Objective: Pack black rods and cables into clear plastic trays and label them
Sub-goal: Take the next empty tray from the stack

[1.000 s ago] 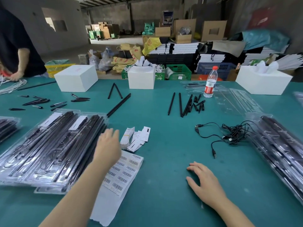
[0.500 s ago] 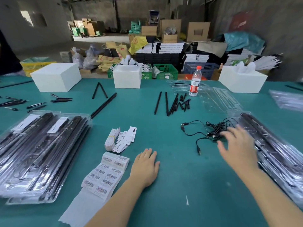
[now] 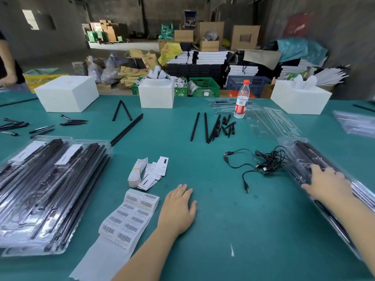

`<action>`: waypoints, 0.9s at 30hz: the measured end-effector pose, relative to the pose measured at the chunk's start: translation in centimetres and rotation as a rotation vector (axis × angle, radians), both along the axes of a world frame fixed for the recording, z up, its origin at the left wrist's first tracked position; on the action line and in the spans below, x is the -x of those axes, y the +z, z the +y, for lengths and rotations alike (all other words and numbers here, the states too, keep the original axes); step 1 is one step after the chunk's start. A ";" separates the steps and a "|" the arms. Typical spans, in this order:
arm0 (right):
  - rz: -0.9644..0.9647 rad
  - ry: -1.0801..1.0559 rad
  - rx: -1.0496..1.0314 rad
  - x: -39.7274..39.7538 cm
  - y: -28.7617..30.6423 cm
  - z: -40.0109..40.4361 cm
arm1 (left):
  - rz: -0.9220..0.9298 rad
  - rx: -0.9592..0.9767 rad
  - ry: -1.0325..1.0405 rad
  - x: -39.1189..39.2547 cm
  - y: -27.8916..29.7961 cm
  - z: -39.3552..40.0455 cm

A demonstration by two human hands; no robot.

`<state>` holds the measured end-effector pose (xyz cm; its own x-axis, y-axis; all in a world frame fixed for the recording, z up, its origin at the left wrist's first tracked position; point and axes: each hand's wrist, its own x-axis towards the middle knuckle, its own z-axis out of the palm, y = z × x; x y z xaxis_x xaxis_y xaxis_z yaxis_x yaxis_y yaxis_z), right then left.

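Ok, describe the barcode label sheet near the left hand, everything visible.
The barcode label sheet is a white paper strip lying flat on the green table, running diagonally from near the card bundle toward the table's near edge. Its upper part carries two columns of rectangular stickers, each printed with a black barcode and small text too fine to read; its lower part is bare backing. The left hand rests flat just right of it, seemingly not touching.

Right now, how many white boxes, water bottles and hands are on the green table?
White boxes: 3 (left, middle, right)
Water bottles: 1
Hands: 2 (left hand flat on the table, right hand on a clear tray)
Total: 6
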<state>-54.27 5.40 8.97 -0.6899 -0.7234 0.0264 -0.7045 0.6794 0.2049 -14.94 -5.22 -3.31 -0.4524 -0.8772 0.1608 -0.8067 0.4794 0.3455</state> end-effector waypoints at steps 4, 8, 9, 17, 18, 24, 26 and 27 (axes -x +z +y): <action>0.092 0.090 0.055 -1.4 0.6 -0.3 | 0.015 -0.001 -0.002 0.0 0.0 0.0; -0.117 0.076 0.236 -2.3 0.7 -0.8 | 0.034 -0.003 -0.002 0.0 0.1 0.1; -0.136 0.098 0.272 -2.5 0.8 -1.0 | 0.035 -0.003 -0.001 0.0 0.1 0.1; -0.051 0.307 0.398 -7.1 5.1 -2.5 | 0.038 -0.010 0.008 0.0 0.3 0.2; -0.084 0.336 0.417 -8.1 5.8 -2.7 | 0.041 -0.013 0.005 0.0 0.4 0.2; -0.269 0.512 0.514 -14.6 8.7 -2.1 | 0.281 -0.153 0.058 -0.4 1.0 0.0; -0.306 0.566 0.518 -16.6 9.1 -1.4 | 0.504 -0.312 0.084 -0.5 2.0 0.0; -0.320 0.589 0.524 -17.5 9.2 -1.0 | 0.639 -0.379 0.098 -0.3 2.7 -0.1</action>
<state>-36.78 4.44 18.18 -0.2362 -0.9155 0.3256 -0.9433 0.1356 -0.3030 -14.60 -5.27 -0.61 -0.2895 -0.9562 0.0445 -0.4268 0.1706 0.8881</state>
